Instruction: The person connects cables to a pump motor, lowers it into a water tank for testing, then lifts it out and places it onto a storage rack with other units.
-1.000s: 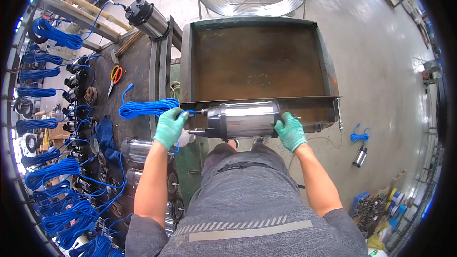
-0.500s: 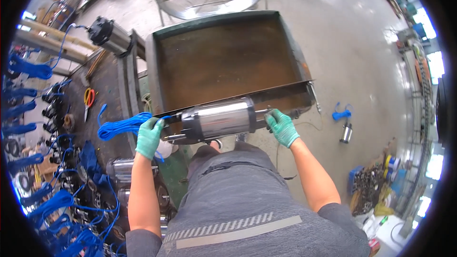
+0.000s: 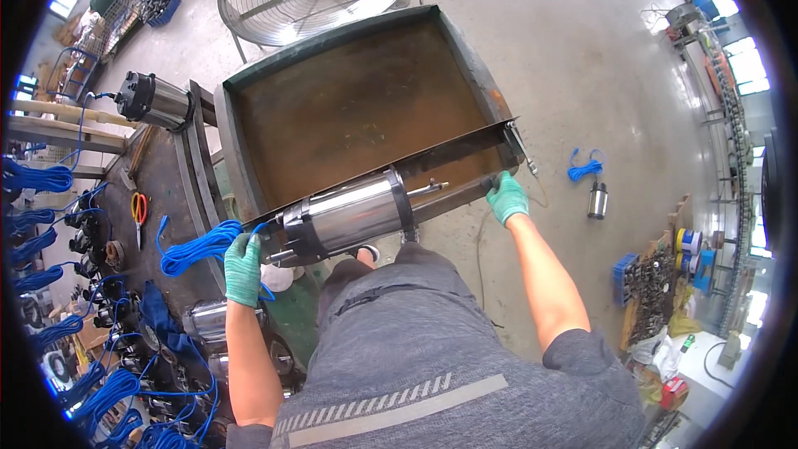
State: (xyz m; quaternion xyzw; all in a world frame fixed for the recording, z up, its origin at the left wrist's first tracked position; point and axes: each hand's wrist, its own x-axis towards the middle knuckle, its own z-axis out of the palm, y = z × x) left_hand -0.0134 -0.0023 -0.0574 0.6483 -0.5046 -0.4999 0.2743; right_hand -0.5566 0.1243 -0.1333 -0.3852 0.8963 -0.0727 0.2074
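Pump (image 3: 349, 216) is lying at 6 o'clock on tray (image 3: 235, 145); left hand (image 3: 243, 270) is sitting at pump's 8, can't tell if gripping. Right hand (image 3: 508, 199) is touching tray edge at 4, grip unclear.

Left hand (image 3: 243, 270) gloved, left forearm (image 3: 253, 362) pointing ahead; right hand (image 3: 508, 199) gloved, farther forward, right forearm (image 3: 547, 278) slanting inward.

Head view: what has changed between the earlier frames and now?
The right hand has let go of the steel-bodied motor and moved right, past its shaft, to the metal tray's near right corner. The whole scene has swung in view. The left hand stays beside the blue cable coil; the motor still lies along the tray's near side.
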